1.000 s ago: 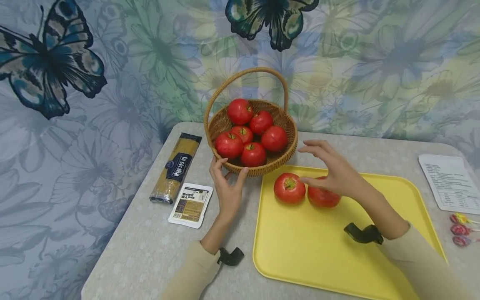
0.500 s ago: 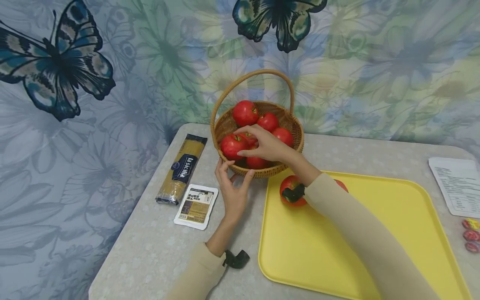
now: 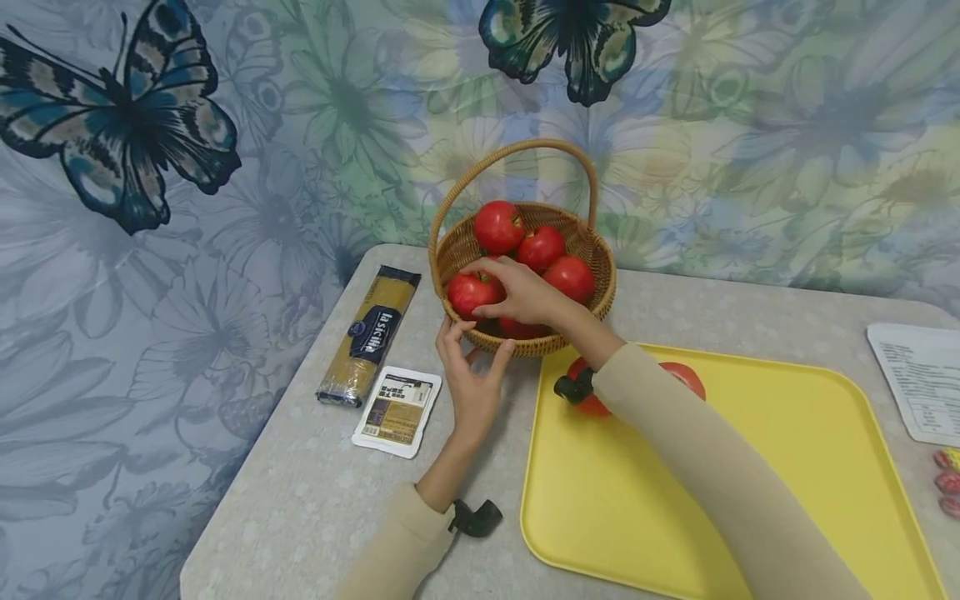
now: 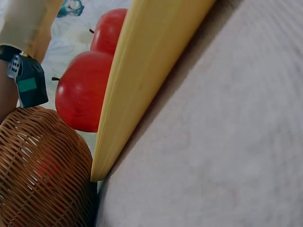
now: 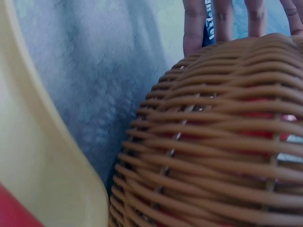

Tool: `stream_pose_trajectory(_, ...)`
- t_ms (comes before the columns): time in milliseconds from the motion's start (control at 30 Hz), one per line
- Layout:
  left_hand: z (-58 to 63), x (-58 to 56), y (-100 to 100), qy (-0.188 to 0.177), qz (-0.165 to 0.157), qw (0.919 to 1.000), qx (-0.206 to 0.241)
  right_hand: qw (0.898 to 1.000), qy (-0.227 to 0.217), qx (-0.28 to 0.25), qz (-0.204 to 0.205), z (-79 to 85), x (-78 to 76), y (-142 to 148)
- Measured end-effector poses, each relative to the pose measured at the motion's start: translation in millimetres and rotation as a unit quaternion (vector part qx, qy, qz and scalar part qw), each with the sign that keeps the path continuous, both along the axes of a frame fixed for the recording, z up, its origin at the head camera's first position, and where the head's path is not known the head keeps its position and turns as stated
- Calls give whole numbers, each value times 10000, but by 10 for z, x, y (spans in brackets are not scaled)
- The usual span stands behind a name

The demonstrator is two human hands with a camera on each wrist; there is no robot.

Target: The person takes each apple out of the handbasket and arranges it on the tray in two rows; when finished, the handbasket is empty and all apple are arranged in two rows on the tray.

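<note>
A wicker basket (image 3: 603, 287) with a tall handle stands at the back, holding several red apples (image 3: 498, 227). My left hand (image 3: 475, 392) grips the near left of its rim, thumb and fingers spread along the edge. Down inside the basket, my right hand (image 3: 525, 293) curls its fingers and thumb round the front-left apple (image 3: 471, 293). It partly covers the apples beneath it. Two more apples (image 4: 85, 94) sit on the yellow tray (image 3: 622, 500), partly behind my right sleeve. Left-hand fingers (image 5: 222, 19) show beyond the basket weave in the right wrist view.
Left of the basket lie a pack of spaghetti (image 3: 370, 333) and a white flat packet (image 3: 397, 412). A printed white sheet (image 3: 918, 379) and several wrapped lollipops (image 3: 948, 483) lie at the far right. A patterned cloth (image 3: 750, 167) hangs behind the table.
My right hand has moved left from above the tray's apples into the basket and closed round the front-left apple. My left hand stays on the rim.
</note>
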State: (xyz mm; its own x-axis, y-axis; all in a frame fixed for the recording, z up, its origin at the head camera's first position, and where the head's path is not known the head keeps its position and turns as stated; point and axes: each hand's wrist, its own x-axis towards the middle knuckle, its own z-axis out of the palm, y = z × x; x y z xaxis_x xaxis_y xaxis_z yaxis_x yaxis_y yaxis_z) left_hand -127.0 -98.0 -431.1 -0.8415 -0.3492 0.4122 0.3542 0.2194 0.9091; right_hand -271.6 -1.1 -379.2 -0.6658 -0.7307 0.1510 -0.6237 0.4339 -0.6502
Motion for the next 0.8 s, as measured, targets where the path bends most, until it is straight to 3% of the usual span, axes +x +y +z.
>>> stream_pose_trajectory(433, 3, -7, 21, 37, -113, 9999, -64, 9976, 569, -155, -353, 83, 71, 175)
stream_pose_trajectory(633, 12, 0, 16, 55, -69, 9999, -50, 9907, 1174, -495, -481, 332, 267, 623)
stream_pose_trajectory(800, 6, 7, 9, 68, -77, 9999, -16, 9786, 1767, -700, -790, 512, 593, 1244)
